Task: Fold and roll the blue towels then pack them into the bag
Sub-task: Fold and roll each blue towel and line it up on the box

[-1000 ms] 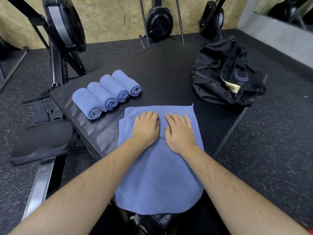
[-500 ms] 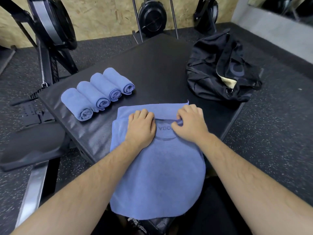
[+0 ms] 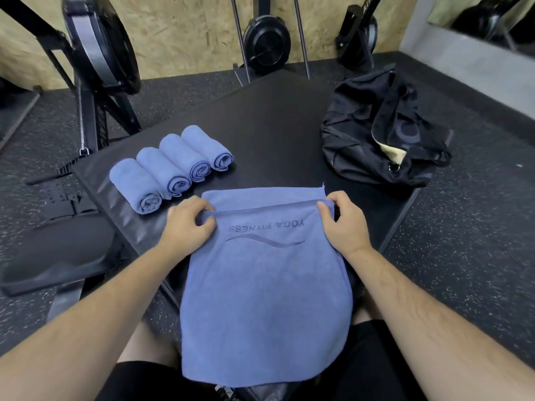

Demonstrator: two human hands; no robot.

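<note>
Left hand (image 3: 185, 224) and right hand (image 3: 344, 222) are each pinching the towel's (image 3: 266, 299) folded edge (fingers curled) — four rolls (image 3: 170, 166) lying nearby.

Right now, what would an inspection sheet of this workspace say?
Surface: black padded platform.
Job's things: towel lies flat, near end hanging off the edge; four rolled towels side by side at left; bag open at right.
Clutter: nothing seen.
Grippers: left hand and right hand each pinch a corner of the towel's upper layer.
Cables: nothing seen, only a chain on the left machine.
Surroundings: board wall, speckled floor.
</note>
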